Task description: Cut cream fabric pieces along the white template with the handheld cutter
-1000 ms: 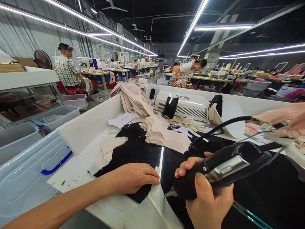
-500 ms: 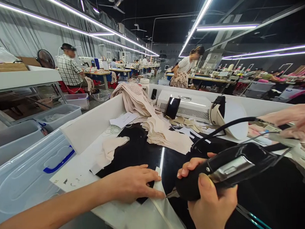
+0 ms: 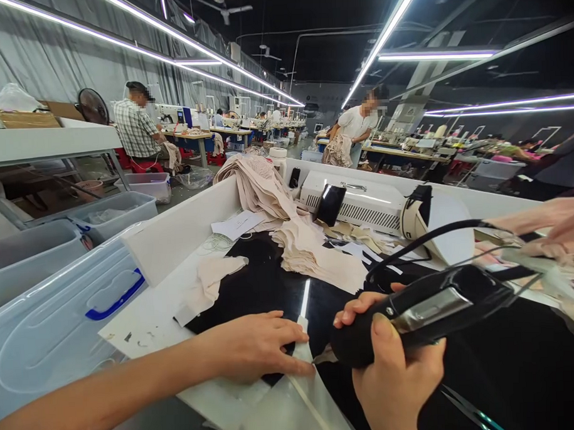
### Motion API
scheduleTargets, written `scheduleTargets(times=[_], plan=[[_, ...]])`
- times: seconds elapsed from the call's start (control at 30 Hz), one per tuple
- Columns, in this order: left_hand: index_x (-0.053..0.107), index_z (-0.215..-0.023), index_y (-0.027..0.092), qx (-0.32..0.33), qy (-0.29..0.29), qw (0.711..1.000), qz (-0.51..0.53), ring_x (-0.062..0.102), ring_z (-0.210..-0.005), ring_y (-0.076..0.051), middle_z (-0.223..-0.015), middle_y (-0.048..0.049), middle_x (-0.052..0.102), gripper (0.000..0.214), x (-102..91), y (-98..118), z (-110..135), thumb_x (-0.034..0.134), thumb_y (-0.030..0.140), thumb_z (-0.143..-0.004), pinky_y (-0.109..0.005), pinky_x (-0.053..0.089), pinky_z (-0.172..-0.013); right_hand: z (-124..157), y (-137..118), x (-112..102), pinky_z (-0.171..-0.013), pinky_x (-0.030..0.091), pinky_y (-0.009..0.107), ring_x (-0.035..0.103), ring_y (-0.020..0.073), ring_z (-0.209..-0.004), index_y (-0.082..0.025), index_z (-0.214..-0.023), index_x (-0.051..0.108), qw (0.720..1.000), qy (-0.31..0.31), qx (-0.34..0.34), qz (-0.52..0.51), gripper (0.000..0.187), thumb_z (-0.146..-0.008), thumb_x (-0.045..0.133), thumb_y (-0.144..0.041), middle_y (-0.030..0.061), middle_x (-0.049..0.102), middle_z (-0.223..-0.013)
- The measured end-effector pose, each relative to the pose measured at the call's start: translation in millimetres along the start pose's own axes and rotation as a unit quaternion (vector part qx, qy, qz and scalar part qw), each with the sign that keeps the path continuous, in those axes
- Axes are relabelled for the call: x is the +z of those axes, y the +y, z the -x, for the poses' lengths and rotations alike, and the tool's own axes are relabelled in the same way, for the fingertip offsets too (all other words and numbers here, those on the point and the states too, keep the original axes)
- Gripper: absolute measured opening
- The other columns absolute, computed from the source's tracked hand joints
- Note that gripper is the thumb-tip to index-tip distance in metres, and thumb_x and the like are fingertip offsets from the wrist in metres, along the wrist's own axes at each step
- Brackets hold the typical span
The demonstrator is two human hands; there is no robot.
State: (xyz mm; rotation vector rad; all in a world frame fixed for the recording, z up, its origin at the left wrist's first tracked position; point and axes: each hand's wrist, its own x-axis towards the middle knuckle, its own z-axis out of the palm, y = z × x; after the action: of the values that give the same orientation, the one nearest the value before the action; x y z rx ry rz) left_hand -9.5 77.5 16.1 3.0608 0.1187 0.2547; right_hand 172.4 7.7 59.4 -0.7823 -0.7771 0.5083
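Note:
My left hand (image 3: 254, 346) lies flat with fingers stretched out, pressing a black fabric piece (image 3: 256, 285) onto the white table (image 3: 149, 320). Its fingertips reach almost to the metal tip of a black hand-held cutting tool (image 3: 426, 310). My right hand (image 3: 396, 374) is wrapped round that tool's rounded grip, thumb on top. A black cable (image 3: 424, 238) runs from the tool back across the table. A pale translucent strip (image 3: 302, 390) lies just under the tool tip.
Beige fabric pieces (image 3: 297, 240) are heaped at mid-table in front of a white machine (image 3: 362, 203). A clear plastic bin lid (image 3: 60, 323) with a blue handle lies at left. Another person's hand (image 3: 560, 224) works at the right edge. Seated and standing workers fill the background.
My left hand slid a little right, its fingertips now close to the tool tip. The tool and my right hand stay nearly still. The view shifted slightly.

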Motion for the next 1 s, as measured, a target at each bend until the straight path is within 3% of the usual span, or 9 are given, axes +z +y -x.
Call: scheduleTargets(times=[0.67,0.87,1.0], plan=[[0.061,-0.140,0.030,-0.013,-0.022,1.000,0.013,0.055,-0.136,-0.024,-0.147,-0.0122,0.055,0.048,-5.5,1.6,-1.8,0.055,0.007,-0.099,-0.046,0.043,-0.118,-8.0,14.6,1.9,-0.059,0.058,0.032,0.064,0.0143,-0.062,-0.029,-0.118,0.057,1.000,-0.007,-0.025,0.003,0.036,-0.087,0.075,-0.024,-0.0057,0.069,-0.082],[0.064,-0.136,0.028,-0.037,0.012,0.998,0.058,0.060,-0.130,-0.026,-0.144,-0.0105,0.058,0.047,-4.1,1.5,0.0,0.061,0.006,-0.094,-0.048,0.043,-0.118,-9.1,21.6,-2.7,-0.062,0.057,0.031,0.065,0.0138,-0.063,-0.028,-0.118,0.057,0.999,-0.030,-0.018,0.037,0.030,-0.093,0.072,-0.030,-0.0047,0.069,-0.084],[0.064,-0.134,0.026,-0.099,0.051,0.990,0.090,0.066,-0.116,-0.023,-0.131,-0.0071,0.067,0.045,-5.5,7.7,-6.8,0.054,0.002,-0.097,-0.036,0.051,-0.105,-14.6,16.9,-11.7,-0.065,0.057,0.031,0.066,0.0142,-0.063,-0.026,-0.113,0.056,0.996,-0.025,-0.039,0.070,0.030,-0.091,0.075,-0.033,-0.0050,0.070,-0.082]])
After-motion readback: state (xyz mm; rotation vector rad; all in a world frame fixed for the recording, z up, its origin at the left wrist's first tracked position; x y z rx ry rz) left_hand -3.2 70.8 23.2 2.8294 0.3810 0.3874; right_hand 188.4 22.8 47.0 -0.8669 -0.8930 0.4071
